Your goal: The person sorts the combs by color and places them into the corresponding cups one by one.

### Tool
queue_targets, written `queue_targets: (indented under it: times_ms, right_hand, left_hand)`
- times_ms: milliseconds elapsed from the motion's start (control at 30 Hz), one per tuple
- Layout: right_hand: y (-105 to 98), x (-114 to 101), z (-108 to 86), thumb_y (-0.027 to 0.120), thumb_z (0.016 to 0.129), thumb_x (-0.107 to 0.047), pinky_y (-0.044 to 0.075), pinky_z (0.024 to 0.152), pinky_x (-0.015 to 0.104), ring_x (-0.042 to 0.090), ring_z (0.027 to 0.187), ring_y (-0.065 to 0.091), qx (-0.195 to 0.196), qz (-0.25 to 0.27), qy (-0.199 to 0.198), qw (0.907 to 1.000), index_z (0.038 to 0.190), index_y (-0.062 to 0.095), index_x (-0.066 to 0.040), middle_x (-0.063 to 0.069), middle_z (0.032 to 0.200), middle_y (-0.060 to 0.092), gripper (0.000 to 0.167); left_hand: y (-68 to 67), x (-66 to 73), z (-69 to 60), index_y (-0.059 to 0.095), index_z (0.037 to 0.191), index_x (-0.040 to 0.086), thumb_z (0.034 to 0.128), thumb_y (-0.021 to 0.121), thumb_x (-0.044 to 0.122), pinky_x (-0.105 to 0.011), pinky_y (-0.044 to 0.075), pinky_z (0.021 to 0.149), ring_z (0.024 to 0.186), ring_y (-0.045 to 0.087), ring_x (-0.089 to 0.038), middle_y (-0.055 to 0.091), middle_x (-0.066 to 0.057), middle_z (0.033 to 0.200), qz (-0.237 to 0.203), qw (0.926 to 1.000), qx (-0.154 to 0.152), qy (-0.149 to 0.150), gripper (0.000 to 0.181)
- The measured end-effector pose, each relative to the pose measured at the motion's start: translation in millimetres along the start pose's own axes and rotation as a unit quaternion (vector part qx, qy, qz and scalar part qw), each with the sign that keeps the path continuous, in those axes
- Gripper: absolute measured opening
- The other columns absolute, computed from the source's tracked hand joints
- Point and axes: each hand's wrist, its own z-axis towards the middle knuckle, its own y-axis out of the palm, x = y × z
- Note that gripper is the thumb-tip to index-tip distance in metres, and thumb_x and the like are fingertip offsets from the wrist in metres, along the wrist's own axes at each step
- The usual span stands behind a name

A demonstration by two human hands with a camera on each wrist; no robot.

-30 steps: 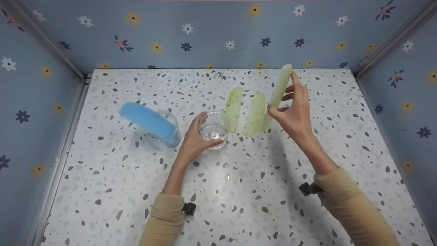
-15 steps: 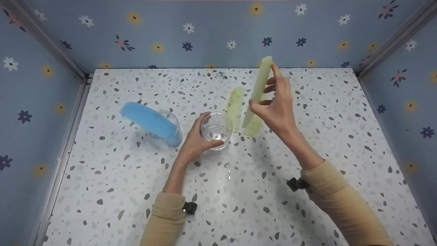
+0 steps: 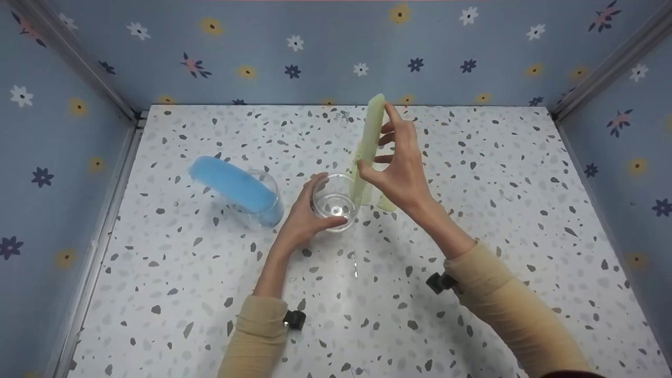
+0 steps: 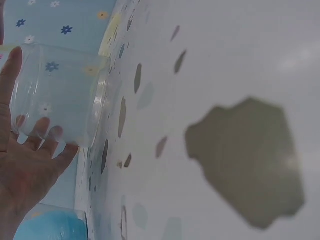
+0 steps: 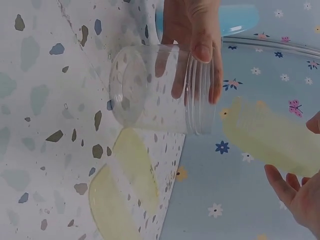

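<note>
My left hand [image 3: 305, 216] curls round a clear round jar [image 3: 336, 203] standing on the speckled table; in the left wrist view the thumb and fingers [image 4: 42, 127] lie round its wall. Between thumb and fingers, my right hand [image 3: 407, 170] pinches a pale green comb [image 3: 374, 126], tilted upright, its lower end beside the jar's right rim in the head view. The right wrist view shows that comb [image 5: 275, 137] off the table, with a gap between it and the jar's mouth [image 5: 200, 95]. Two more green combs [image 5: 135, 165] lie flat beyond the jar, partly hidden in the head view.
Left of the jar stands another clear jar [image 3: 262, 218] with a blue comb [image 3: 231, 181] leaning out over its rim to the left. Flowered blue walls [image 3: 336, 47] enclose the table [image 3: 184, 283] at the back and both sides.
My right hand has carried the green comb leftward, over the two flat combs to the jar's right side. The left hand keeps its hold on the jar.
</note>
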Motion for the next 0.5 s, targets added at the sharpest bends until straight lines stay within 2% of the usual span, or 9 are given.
queue_targets:
  times_ms: [267, 500]
  right_hand:
    - [23.3, -0.6, -4.1, 0.078, 0.079, -0.011, 0.065, 0.080, 0.028, 0.020, 0.110, 0.060, -0.044, -0.026, -0.013, 0.9986, 0.163, 0.025, -0.015, 0.016, 0.127, 0.049, 0.100]
    - [35.3, 5.3, -8.3, 0.078, 0.080, -0.010, 0.064, 0.087, 0.032, 0.022, 0.114, 0.058, -0.070, -0.042, -0.038, 0.9959, 0.163, 0.026, -0.016, 0.016, 0.128, 0.048, 0.099]
  left_hand:
    - [-3.5, -3.1, -2.8, 0.030, 0.158, 0.043, 0.0704, 0.095, 0.036, -0.054, 0.022, 0.130, 0.158, 0.028, -0.028, 0.033, 0.005, 0.169, -0.003, 0.9999, -0.006, 0.007, 0.109]
    - [-3.5, -2.3, 1.0, 0.030, 0.158, 0.044, 0.0706, 0.095, 0.037, -0.054, 0.021, 0.131, 0.158, 0.027, -0.026, 0.030, 0.005, 0.170, -0.012, 0.9995, -0.017, 0.023, 0.109]
